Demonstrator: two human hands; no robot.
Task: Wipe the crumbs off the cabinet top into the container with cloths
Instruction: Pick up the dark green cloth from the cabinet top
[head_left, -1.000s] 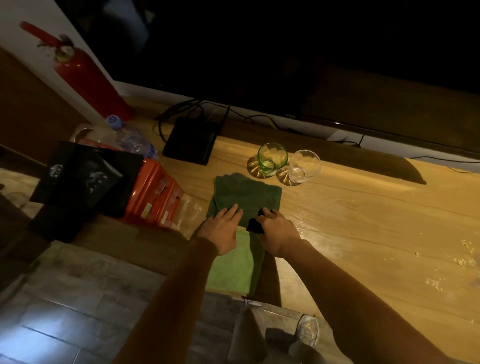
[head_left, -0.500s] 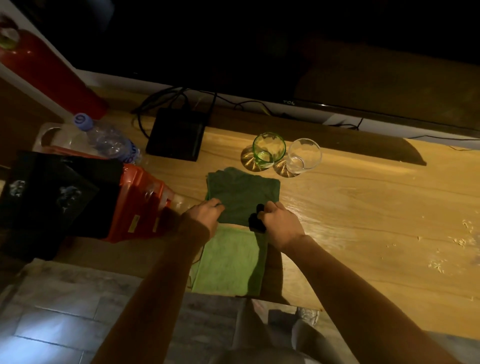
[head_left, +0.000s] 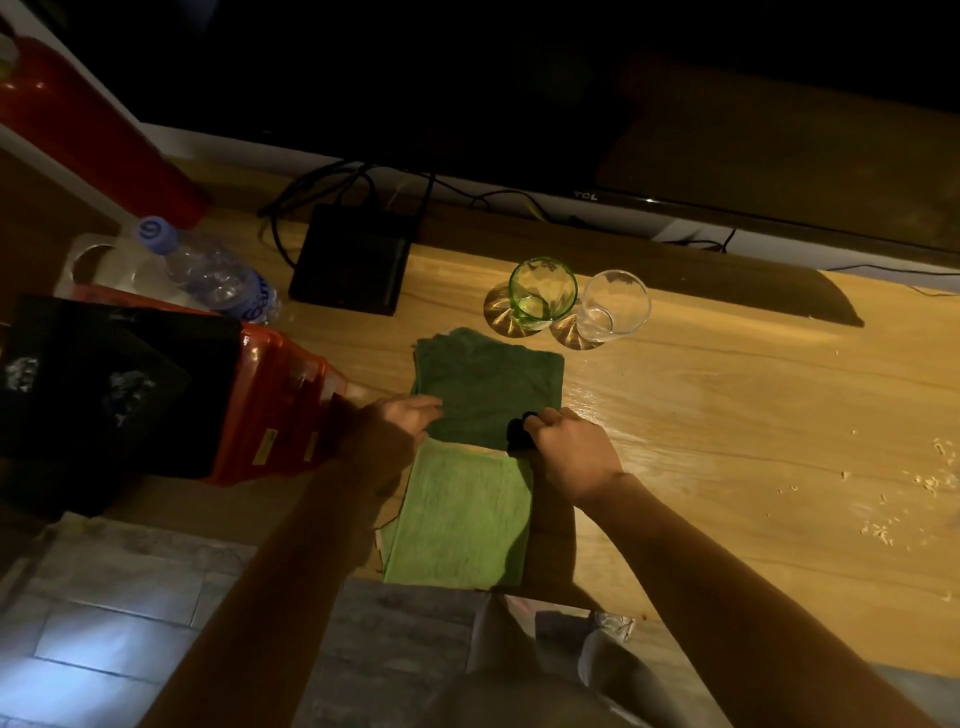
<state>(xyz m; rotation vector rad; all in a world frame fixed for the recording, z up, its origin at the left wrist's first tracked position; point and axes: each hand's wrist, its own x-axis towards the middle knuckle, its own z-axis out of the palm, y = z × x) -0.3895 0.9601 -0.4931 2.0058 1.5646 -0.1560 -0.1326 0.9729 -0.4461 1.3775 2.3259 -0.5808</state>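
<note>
A folded dark green cloth (head_left: 491, 392) lies on the wooden cabinet top (head_left: 727, 415). A light green cloth (head_left: 462, 519) lies just in front of it and reaches the front edge. My left hand (head_left: 402, 421) is curled on the dark cloth's near left corner. My right hand (head_left: 569, 449) is closed at its near right corner, with a small black thing (head_left: 519, 436) at the fingertips. Pale crumbs (head_left: 930, 483) are scattered far right on the top. An orange container (head_left: 283, 410) stands at the left.
A green glass (head_left: 543, 293) and a clear glass (head_left: 613, 306) stand just behind the cloths. A black box (head_left: 353, 260) with cables, a plastic bottle (head_left: 208, 270) and a red extinguisher (head_left: 88, 130) are at the back left. A black bag (head_left: 104, 384) covers the container. A TV (head_left: 571, 93) spans the back.
My left hand went from lying flat on the dark cloth to curling at its near left corner. My right hand stayed at the near right corner.
</note>
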